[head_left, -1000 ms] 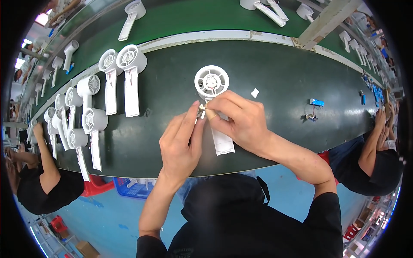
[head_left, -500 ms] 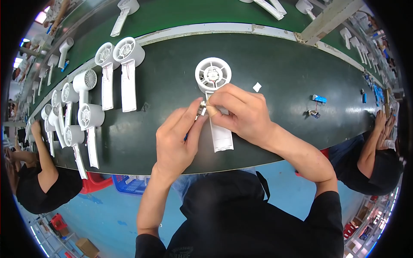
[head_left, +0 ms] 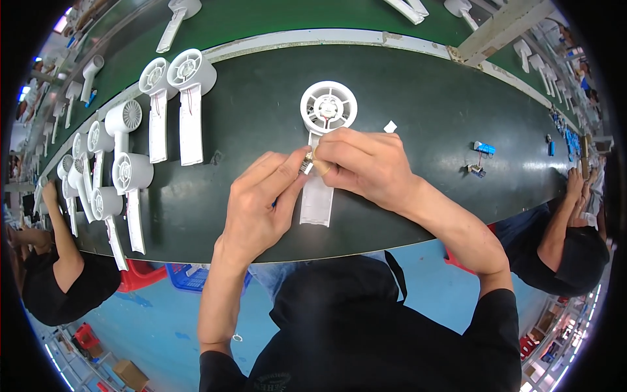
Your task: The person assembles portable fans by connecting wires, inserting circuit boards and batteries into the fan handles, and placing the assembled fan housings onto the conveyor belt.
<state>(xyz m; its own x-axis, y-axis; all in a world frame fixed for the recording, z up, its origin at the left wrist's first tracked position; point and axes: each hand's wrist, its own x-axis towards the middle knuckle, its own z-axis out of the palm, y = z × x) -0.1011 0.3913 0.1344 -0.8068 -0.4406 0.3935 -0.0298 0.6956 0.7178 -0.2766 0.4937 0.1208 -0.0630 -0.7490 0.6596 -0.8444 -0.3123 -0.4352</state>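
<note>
A small circuit board (head_left: 306, 163) with a pale block on it is pinched between the thumb and fingers of my left hand (head_left: 261, 196). A bit of blue shows under that hand, mostly hidden. My right hand (head_left: 369, 166) is closed, its thumb and fingertips pressed together at the board's right edge; what they pinch is too small to make out. Beneath both hands lies a white handheld fan (head_left: 317, 208), its round head away from me and its open handle toward me. My fingers cover the upper handle.
Several white fans (head_left: 191, 124) stand or lie at the left. To the right are a small white square (head_left: 390, 127) and a blue battery (head_left: 484, 148) wired to a board (head_left: 475, 171). A metal post (head_left: 503, 32) rises at the far edge. Co-workers sit on both sides.
The fan has turned slightly, its handle end swinging left. My hands stay together at the circuit board, the left one shifted a little left. The whole view has shifted slightly.
</note>
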